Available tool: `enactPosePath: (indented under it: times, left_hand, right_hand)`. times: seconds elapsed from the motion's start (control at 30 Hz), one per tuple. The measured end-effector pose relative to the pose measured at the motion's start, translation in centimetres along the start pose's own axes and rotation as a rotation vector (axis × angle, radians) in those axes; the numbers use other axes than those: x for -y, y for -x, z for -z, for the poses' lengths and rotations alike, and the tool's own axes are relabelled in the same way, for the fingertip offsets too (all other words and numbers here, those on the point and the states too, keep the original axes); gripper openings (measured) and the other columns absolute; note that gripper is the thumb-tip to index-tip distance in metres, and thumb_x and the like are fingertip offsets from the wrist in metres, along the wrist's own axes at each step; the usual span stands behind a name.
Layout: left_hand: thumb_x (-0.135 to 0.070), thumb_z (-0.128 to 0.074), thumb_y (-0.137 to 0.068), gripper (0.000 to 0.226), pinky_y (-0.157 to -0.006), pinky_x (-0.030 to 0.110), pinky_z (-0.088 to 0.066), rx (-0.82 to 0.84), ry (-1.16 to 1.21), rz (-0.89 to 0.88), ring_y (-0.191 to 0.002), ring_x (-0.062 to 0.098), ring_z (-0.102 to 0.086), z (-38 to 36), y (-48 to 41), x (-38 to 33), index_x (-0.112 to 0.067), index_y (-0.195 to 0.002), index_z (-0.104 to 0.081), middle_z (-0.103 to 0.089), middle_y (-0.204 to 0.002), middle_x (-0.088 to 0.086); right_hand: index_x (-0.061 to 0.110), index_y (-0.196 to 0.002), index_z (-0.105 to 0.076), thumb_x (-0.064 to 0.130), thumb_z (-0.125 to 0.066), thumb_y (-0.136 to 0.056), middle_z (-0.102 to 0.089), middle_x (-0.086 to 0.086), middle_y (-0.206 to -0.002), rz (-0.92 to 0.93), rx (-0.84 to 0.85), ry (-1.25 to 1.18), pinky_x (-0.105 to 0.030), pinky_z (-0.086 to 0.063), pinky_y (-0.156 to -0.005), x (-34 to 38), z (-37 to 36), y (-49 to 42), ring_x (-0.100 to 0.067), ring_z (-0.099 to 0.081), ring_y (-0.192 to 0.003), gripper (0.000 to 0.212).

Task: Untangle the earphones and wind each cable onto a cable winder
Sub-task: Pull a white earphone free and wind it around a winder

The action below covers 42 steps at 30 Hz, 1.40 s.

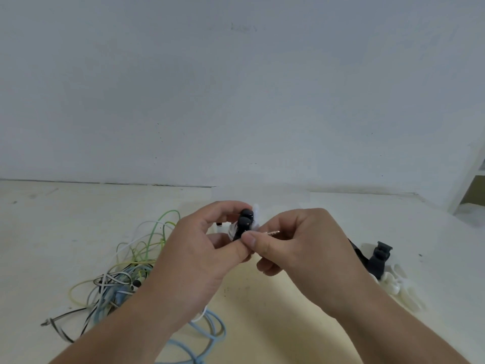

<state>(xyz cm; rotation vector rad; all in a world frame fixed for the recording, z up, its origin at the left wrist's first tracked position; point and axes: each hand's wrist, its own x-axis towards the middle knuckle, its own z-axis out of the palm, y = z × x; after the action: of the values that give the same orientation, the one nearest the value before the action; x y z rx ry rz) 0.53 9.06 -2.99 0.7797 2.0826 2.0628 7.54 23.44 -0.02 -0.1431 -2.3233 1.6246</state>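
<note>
My left hand (202, 248) grips a white cable winder (256, 219) with cable wound on it and two black earbuds (245, 222) sticking up at its top. My right hand (296, 240) pinches the earphone's metal jack plug (273, 233) between thumb and forefinger, right against the winder. Both hands meet above the pale table (262, 298). To the left lies a tangle of earphone cables (126, 274) in green, white, light blue and black-and-white; a light blue cable (210, 334) loops out under my left forearm.
Spare white winders (396, 285) lie in a loose heap at the right, with black winders (378, 258) just behind them. A white wall rises behind the table. A white shelf frame (469, 185) stands at the far right edge.
</note>
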Motion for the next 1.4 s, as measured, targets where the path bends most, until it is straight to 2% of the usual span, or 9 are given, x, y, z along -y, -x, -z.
enactPosePath:
  times: [0.27, 0.37, 0.47, 0.6, 0.73, 0.87, 0.93, 1.17, 1.4]
  left_hand:
    - [-0.003, -0.078, -0.079, 0.033, -0.077, 0.031, -0.059, 0.141, 0.131, -0.041, -0.088, 0.029, -0.075, 0.7, -0.5, -0.1, -0.023, -0.105, -0.075, -0.073, -0.106, 0.002]
    - [-0.007, -0.072, -0.076, 0.033, -0.077, 0.030, -0.058, 0.161, 0.147, -0.024, -0.088, 0.030, -0.074, 0.7, -0.5, 0.1, -0.024, -0.104, -0.075, -0.073, -0.104, 0.003]
    - [0.007, -0.072, -0.083, 0.037, -0.076, 0.030, -0.058, 0.166, 0.122, -0.019, -0.086, 0.030, -0.074, 0.6, -0.5, 0.2, -0.025, -0.102, -0.076, -0.073, -0.103, 0.005]
    - [0.007, -0.075, -0.074, 0.040, -0.073, 0.028, -0.058, 0.185, 0.109, -0.012, -0.080, 0.030, -0.074, -0.1, 0.0, 0.3, -0.025, -0.098, -0.077, -0.074, -0.101, 0.007]
    - [0.009, -0.076, -0.077, 0.041, -0.080, 0.040, -0.061, 0.081, 0.080, -0.041, -0.082, 0.034, -0.074, -0.4, 0.0, 0.3, -0.027, -0.097, -0.076, -0.075, -0.098, 0.000]
    - [0.014, -0.072, -0.079, 0.042, -0.081, 0.043, -0.060, -0.006, 0.069, -0.067, -0.078, 0.030, -0.075, 0.0, -0.1, -0.2, -0.025, -0.096, -0.075, -0.071, -0.102, -0.004]
    - [0.009, -0.078, -0.075, 0.039, -0.081, 0.044, -0.060, -0.021, 0.076, -0.079, -0.077, 0.031, -0.075, 0.1, -0.1, -0.3, -0.023, -0.097, -0.072, -0.072, -0.101, -0.005]
    - [-0.010, -0.077, -0.067, 0.031, -0.070, 0.039, -0.060, -0.077, 0.305, -0.006, -0.076, 0.031, -0.070, 0.2, -0.4, -0.1, -0.009, -0.096, -0.069, -0.072, -0.100, 0.011]
    - [-0.012, -0.073, -0.068, 0.029, -0.075, 0.043, -0.061, -0.225, 0.409, 0.012, -0.085, 0.036, -0.074, -0.1, -0.5, 0.1, -0.008, -0.094, -0.062, -0.066, -0.104, 0.023]
  right_hand:
    - [0.023, -0.064, -0.064, 0.032, -0.061, -0.094, -0.059, 0.011, -0.048, 0.089, -0.012, 0.135, -0.008, -0.036, -0.044, 0.1, 0.4, -0.2, 0.001, -0.052, -0.042, 0.031]
    - [0.014, -0.064, -0.062, 0.036, -0.059, -0.095, -0.052, 0.006, -0.044, 0.093, -0.041, 0.190, -0.011, -0.033, -0.042, -0.2, 0.1, -0.3, -0.003, -0.043, -0.037, 0.038]
    - [0.008, -0.063, -0.061, 0.035, -0.063, -0.093, -0.050, 0.001, -0.045, 0.085, -0.091, 0.154, -0.011, -0.030, -0.040, -0.5, 0.0, -0.4, -0.004, -0.040, -0.034, 0.041]
    - [0.007, -0.063, -0.061, 0.030, -0.062, -0.094, -0.055, 0.001, -0.047, 0.095, -0.160, 0.083, -0.009, -0.031, -0.039, -0.4, 0.8, -0.7, -0.002, -0.045, -0.034, 0.039]
    - [0.009, -0.067, -0.065, 0.030, -0.063, -0.093, -0.060, 0.002, -0.050, 0.137, -0.112, 0.078, -0.009, -0.035, -0.043, -0.3, 1.0, -0.6, -0.004, -0.053, -0.041, 0.034]
    - [0.018, -0.071, -0.069, 0.026, -0.074, -0.084, -0.069, -0.002, -0.064, 0.148, 0.000, 0.141, -0.027, -0.052, -0.057, -0.4, 0.9, -0.4, -0.021, -0.066, -0.061, 0.016]
    - [0.019, -0.073, -0.070, 0.019, -0.078, -0.081, -0.069, -0.005, -0.066, 0.136, 0.030, 0.157, -0.034, -0.052, -0.058, -0.6, 0.8, -0.4, -0.023, -0.061, -0.059, 0.011]
    - [0.020, -0.074, -0.071, 0.013, -0.077, -0.083, -0.069, 0.003, -0.061, 0.092, 0.005, 0.143, -0.015, -0.049, -0.055, -0.5, 0.8, -0.5, -0.005, -0.062, -0.054, 0.013]
    - [0.018, -0.077, -0.070, 0.015, -0.074, -0.087, -0.069, 0.003, -0.062, 0.040, 0.108, 0.168, -0.009, -0.045, -0.053, -0.4, 0.1, -0.2, 0.000, -0.063, -0.052, 0.011]
